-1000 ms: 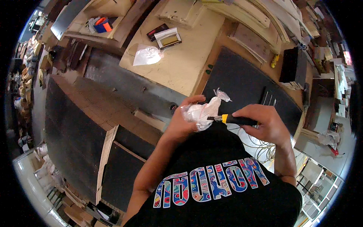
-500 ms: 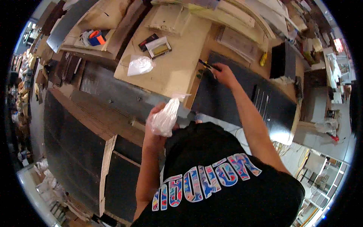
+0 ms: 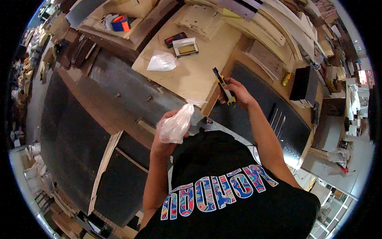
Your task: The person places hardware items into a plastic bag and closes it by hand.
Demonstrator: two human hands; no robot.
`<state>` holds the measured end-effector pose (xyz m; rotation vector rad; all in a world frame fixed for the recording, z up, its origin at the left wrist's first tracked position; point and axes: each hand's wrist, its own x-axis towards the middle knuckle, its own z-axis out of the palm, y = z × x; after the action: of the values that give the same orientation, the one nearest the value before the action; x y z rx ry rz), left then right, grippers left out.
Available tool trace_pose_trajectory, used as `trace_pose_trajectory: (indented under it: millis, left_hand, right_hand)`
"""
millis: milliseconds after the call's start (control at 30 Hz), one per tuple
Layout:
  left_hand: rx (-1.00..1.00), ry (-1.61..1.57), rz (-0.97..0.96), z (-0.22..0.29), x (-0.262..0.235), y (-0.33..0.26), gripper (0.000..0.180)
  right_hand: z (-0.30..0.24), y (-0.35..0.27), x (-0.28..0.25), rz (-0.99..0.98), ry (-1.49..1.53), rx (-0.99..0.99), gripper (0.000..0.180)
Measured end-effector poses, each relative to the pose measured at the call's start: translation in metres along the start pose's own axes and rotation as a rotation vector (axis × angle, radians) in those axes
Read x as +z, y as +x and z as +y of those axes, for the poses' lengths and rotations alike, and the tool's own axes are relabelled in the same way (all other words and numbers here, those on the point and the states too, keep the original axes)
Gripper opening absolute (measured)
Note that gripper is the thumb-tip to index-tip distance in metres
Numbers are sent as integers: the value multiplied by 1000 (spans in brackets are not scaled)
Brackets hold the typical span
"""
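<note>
My left hand (image 3: 160, 147) grips a clear plastic bag (image 3: 177, 125) whose gathered neck points toward the wooden board; what is inside cannot be made out. In my right hand (image 3: 242, 95) is a black and yellow utility knife (image 3: 225, 88), held above the corner where the board meets a dark panel. The knife's tip points up and to the left, apart from the bag. On the pale wooden board (image 3: 191, 75) lie a second plastic bag (image 3: 162, 61), an open small box (image 3: 186, 47) and a dark small box (image 3: 175, 39).
A dark panel (image 3: 254, 83) lies to the right, with slim metal strips on it. Beyond it stand a black block-like stack (image 3: 304, 85) and a small yellow tool (image 3: 286, 79). An orange and blue roll (image 3: 120, 24) sits at upper left. Large dark panels (image 3: 75, 119) fill the left.
My right hand has drawn the utility knife back toward me and turned it, so more of its body shows. The left hand still holds the bag. The whole view has shifted slightly.
</note>
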<state>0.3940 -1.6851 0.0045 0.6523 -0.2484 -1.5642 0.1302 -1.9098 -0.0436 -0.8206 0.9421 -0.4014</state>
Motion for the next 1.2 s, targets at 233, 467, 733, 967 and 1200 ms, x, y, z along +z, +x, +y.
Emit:
trace_pose_trajectory:
  millis: [233,467,733,967,1200]
  left_hand:
    - [-102,55,13,5,1,6,58]
    - [-128,67,-2,2,-7,2,60]
    - [-65,157,36,10,-6,-11,56]
    - [-51,106,78,12,-8,-23,55]
    - [56,281,116,8,-13,-35,58]
  right_hand:
    - [3,-11,63,29,20,-126,33]
    - [1,-39,95,69,-99,-262,23]
    - [4,-49,108,4,-65,-124,29]
    - [21,-42,130,30,54,-188,32]
    - [3,-40,136,12,137,144,67]
